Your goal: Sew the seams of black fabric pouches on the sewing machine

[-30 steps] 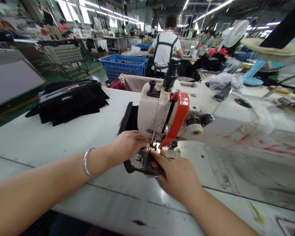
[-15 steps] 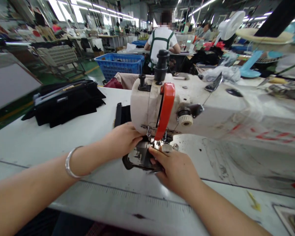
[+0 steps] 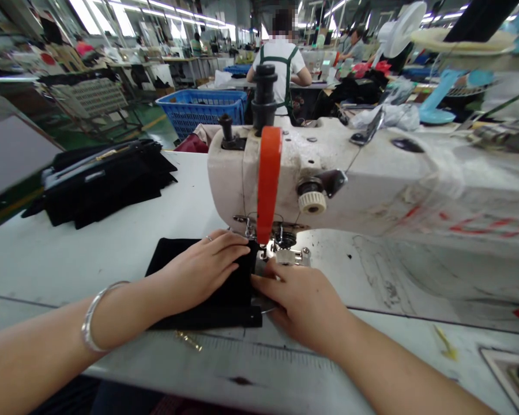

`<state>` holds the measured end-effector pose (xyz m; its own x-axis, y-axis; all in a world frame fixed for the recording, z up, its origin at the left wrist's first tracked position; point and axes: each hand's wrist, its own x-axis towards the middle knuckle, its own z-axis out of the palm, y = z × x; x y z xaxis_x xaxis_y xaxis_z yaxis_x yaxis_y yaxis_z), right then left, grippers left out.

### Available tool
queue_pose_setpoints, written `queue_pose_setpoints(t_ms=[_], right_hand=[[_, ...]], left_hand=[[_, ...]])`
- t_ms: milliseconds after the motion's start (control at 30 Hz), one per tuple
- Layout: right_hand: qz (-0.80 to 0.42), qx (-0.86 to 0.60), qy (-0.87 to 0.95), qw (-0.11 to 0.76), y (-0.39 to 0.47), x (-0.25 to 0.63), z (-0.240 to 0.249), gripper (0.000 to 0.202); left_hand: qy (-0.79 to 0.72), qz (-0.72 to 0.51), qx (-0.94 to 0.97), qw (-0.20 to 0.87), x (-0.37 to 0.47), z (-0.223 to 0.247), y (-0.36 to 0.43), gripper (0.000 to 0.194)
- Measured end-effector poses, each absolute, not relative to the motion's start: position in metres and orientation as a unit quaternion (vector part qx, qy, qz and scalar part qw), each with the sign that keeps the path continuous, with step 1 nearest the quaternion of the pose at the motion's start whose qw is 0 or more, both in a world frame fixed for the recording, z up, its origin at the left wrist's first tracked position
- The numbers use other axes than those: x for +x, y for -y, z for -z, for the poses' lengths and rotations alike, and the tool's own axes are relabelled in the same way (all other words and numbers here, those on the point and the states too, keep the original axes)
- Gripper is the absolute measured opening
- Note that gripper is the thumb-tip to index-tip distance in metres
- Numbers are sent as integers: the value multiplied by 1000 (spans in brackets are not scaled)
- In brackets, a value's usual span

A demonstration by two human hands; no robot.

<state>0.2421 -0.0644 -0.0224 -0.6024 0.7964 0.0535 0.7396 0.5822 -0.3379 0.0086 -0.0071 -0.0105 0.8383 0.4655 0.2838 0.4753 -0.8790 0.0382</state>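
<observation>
My left hand (image 3: 203,268) lies flat on a black fabric piece (image 3: 237,282), fingers stretched toward the presser foot. A thin ring and a silver bangle show on that arm. The fabric has a folded band along its near edge, where a small gold chain-like trim (image 3: 188,340) sticks out. Its right edge lies beside the needle area of the sewing machine (image 3: 237,173). My right hand (image 3: 303,300) rests on the machine bed, with its fingertips apart at the fabric's right edge. The machine's orange lever guard (image 3: 269,184) stands above the needle, which I cannot make out clearly.
A stack of black fabric pieces (image 3: 104,184) lies at the table's left. Beyond the table stand a blue plastic basket (image 3: 203,109) and a person in a white shirt (image 3: 277,63). A yellow scrap (image 3: 446,344) is at the right. A printed ruler scale runs along the table's front.
The black fabric piece has come from behind the machine head to the front left of the needle, under my left hand. My right fingers have shifted slightly to its edge. The camera view has moved a little.
</observation>
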Motion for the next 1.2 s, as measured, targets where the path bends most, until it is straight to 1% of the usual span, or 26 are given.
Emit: queue_pose_setpoints(t_ms=[100, 167, 300, 367, 433, 533, 567, 600, 700, 767, 967, 1033, 1100, 1200], right_hand=[[-159, -438, 881, 83, 63, 243, 20, 42], [-166, -436, 881, 76, 62, 244, 19, 40], [-152, -423, 891, 68, 62, 250, 18, 40], [-142, -413, 898, 62, 62, 256, 19, 45], [-138, -417, 894, 86, 62, 263, 21, 47], [-151, -422, 878, 165, 64, 269, 22, 48], [-160, -412, 879, 178, 65, 269, 22, 51], [-170, -399, 884, 175, 66, 268, 22, 57], [-185, -383, 896, 125, 68, 259, 21, 70], [-179, -401, 892, 105, 68, 254, 22, 71], [-164, -438, 880, 86, 64, 252, 26, 70], [-175, -432, 879, 104, 63, 256, 27, 72], [-188, -418, 877, 141, 63, 260, 27, 69], [-186, -409, 880, 154, 63, 264, 24, 58]], left_hand=[[196, 118, -973, 28, 11, 11, 10, 43], [195, 102, -975, 17, 12, 12, 13, 48], [234, 103, -967, -3, 15, 19, 22, 55], [242, 116, -963, 6, 16, 22, 26, 57], [246, 127, -961, 14, 16, 22, 28, 54], [247, 140, -959, 14, 16, 21, 28, 48], [250, 141, -958, 9, 16, 20, 27, 46], [251, 140, -958, 4, 16, 19, 27, 45], [247, 142, -959, -1, 16, 18, 24, 43], [244, 143, -959, 6, 17, 20, 20, 42], [204, 128, -970, 36, 19, 17, 7, 37], [203, 114, -972, 11, 19, 9, 15, 33], [234, 103, -966, -45, 18, 1, 30, 32], [299, 107, -942, -109, 17, -3, 54, 43]])
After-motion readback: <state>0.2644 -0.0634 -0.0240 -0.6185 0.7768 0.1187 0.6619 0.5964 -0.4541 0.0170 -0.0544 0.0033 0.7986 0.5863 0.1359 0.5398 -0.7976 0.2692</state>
